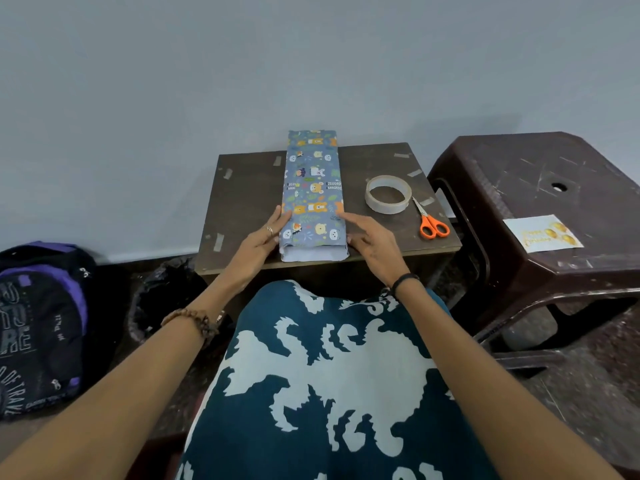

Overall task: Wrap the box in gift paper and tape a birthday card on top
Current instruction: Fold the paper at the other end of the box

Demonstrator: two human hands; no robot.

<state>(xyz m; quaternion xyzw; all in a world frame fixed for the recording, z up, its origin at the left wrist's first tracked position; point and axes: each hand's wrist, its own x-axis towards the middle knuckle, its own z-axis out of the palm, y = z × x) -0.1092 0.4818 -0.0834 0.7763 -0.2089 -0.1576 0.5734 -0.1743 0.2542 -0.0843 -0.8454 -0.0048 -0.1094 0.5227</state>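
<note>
on the small dark wooden table (pixel 242 188), flat left hand (pixel 265 237) and right hand (pixel 370 242) press straight fingers against the sides of the long box (pixel 311 188) in matte cartoon-print paper, near end unfolded. beyond: glossy tape roll (pixel 388 194), orange-handled scissors (pixel 431 221), card (pixel 542 233) on a plastic stool (pixel 519 161).

Both arms extended forward, hands set either side of centre.
Left hand (pixel 265 237): fingers straight, pointing ahead, ring on one finger, bead bracelet on forearm. Right hand (pixel 372 239): fingers straight, angled inward toward the left, dark band at wrist.
</note>
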